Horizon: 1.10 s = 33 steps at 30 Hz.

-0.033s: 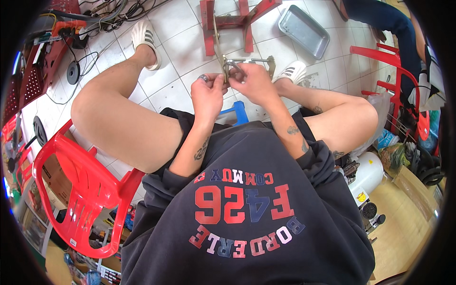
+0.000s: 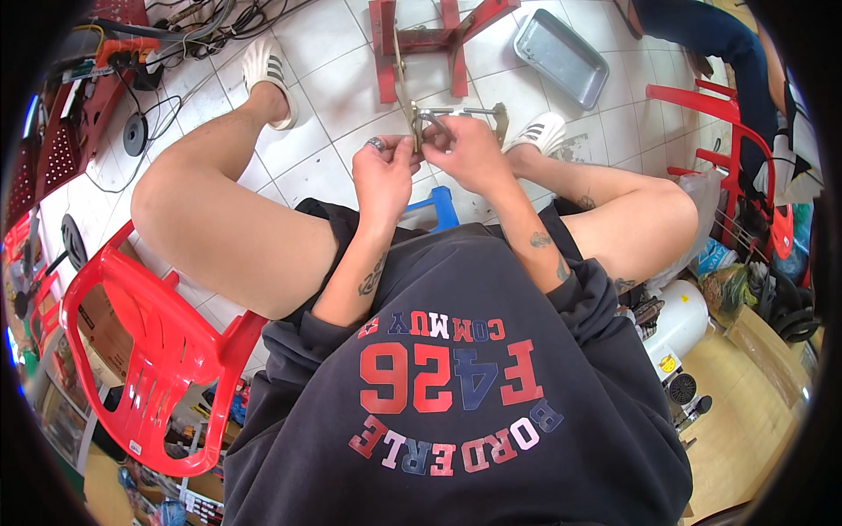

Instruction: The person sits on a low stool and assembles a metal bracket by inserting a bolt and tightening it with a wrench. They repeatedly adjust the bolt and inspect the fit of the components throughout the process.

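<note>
My left hand [image 2: 383, 178], with a ring on one finger, is closed in a pinch at the lower end of a brass-coloured metal bracket [image 2: 416, 131]. Facing it, my right hand [image 2: 471, 156] pinches a curved silver metal piece [image 2: 427, 116] against the bracket; its exact kind I cannot make out. Thin dark rods [image 2: 478, 111] run right from the bracket to a second brass-coloured plate [image 2: 501, 121]. A long narrow metal bar [image 2: 399, 66] rises beyond the bracket, in front of a red metal stand [image 2: 384, 61]. My fingertips hide the bracket's lower end.
A grey metal tray [image 2: 561, 59] lies on the tiled floor, far right. Part of a blue plastic stool [image 2: 445, 209] shows below my hands. Red plastic chairs stand left [image 2: 153, 351] and right [image 2: 741, 123], a person's dark-clothed leg [image 2: 710, 31] beside the latter. Cables [image 2: 189, 44] lie far left.
</note>
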Tool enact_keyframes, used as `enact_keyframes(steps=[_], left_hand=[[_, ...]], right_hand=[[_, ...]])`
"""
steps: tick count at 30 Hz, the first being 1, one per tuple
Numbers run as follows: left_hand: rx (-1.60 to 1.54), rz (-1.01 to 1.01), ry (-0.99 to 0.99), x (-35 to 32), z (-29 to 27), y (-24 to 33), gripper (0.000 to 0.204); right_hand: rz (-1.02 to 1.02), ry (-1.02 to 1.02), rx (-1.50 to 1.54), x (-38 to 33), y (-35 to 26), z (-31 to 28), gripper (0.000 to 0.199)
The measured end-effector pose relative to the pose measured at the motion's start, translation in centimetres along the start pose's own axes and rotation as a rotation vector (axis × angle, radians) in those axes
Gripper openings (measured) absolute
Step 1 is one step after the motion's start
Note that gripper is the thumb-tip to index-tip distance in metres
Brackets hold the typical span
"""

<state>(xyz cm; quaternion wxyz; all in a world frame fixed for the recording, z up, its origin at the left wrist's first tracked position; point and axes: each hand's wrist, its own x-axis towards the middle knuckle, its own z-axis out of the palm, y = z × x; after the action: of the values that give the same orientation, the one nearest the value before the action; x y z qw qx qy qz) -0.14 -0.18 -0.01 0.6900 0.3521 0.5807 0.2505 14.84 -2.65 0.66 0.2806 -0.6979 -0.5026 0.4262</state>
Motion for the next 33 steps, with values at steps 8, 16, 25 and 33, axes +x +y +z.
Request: enact_keyframes(steps=[8,16,25,33], left_hand=[[-0.144,-0.100,-0.061,-0.1,0.6,0.2,0.017],[-0.410,-0.143,-0.144,0.2,0.9,-0.7,0.014],[-0.529,-0.191,-0.247,0.3,1.0,-1.3,0.020],[-0.486,-0.183,-0.179,0.2,1.4,-1.5,0.016]], right_hand=[[0.010,-0.034,0.068,0.2,-0.5,-0.4,0.016],[-0.031,-0.013,-0.079,-0.4,0.1,0.0,0.020],[-0.042,0.009,-0.066,-0.5,-0.9,0.1,0.016],[0.046,-0.002,0.044,-0.8,-1.5,-0.4,0.016]])
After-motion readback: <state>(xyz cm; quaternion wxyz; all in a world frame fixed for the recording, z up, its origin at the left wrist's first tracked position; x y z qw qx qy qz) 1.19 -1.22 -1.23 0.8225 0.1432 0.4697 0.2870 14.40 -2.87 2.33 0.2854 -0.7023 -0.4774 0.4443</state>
